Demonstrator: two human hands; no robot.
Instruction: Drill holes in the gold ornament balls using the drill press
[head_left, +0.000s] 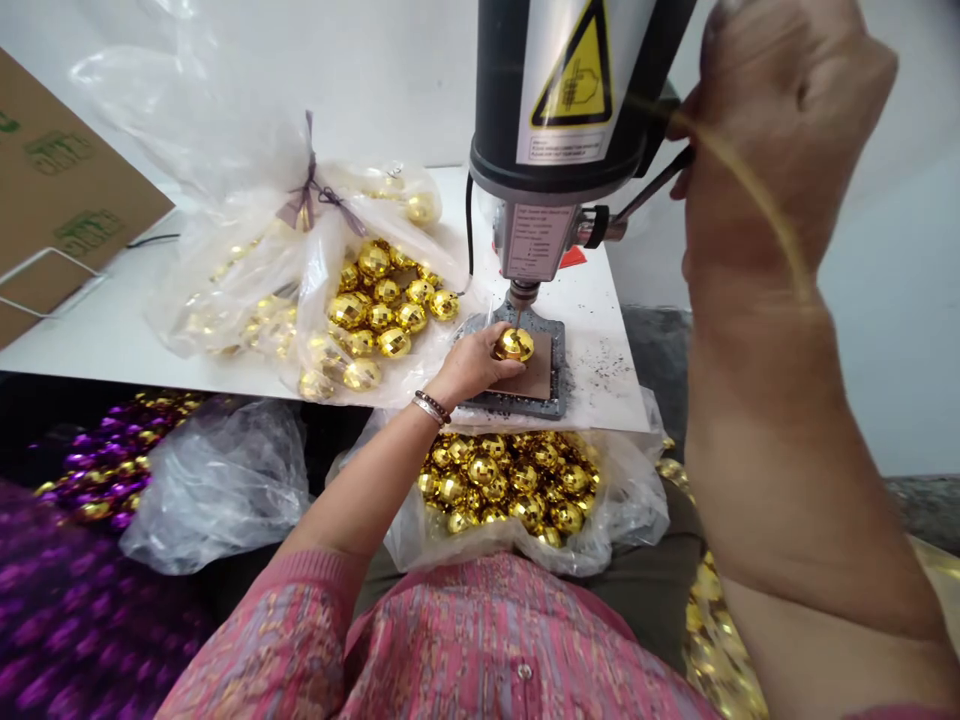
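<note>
My left hand (478,362) pinches a shiny gold faceted ball (516,345) between thumb and fingers. The ball sits on a flat brown board (525,380) over the dark metal base of a drill press (501,90). A thin drill bit (519,315) comes down to the top of the ball; whether it has gone in I cannot tell. Up at the right, my right hand (787,130) is closed around the end of the press's feed lever (654,185), with most of its fingers hidden behind the hand.
A tied clear plastic bag of gold balls (382,300) lies left of the press. Another open bag of gold balls (517,480) rests in my lap, below the white table's edge (360,402). Purple and gold balls (112,450) and a cardboard box (67,180) are leftward. Dark shavings dot the tabletop.
</note>
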